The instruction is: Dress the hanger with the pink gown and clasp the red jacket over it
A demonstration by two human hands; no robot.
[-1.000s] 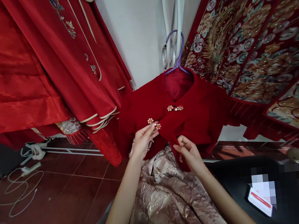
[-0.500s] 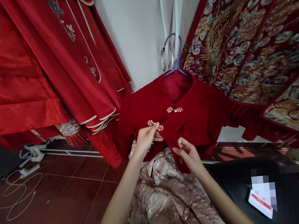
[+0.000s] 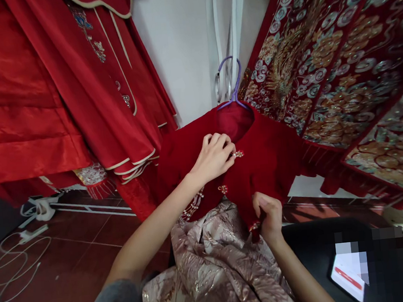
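in front of me, on a purple hanger hooked up by the white wall, hangs the red jacket, its front turned toward me. my left hand sits high on it, just under the collar, with the fingers curled in and closed over the jacket front at the top clasp. they hide half of that clasp, so i can't say for sure whether i'm pinching the clasp itself or only the cloth beside it. my right hand is low down, closed in a tight pinch on the bottom front edge. a second clasp shows between the two hands, touched by neither.

the jacket looks like soft, plush cloth, light and limp, so i judge it will sag and swing on the hanger unless it's held at two points. the flower-shaped clasps look small and delicate, with beads that could snag or snap. better to grip the cloth edge right beside them than to tug on the metal.

below the jacket, a pale brocade skirt spills toward my lap. plain red robes hang to the left, heavily embroidered garments to the right, a white cable lies on the tiled floor, and a phone rests at lower right.
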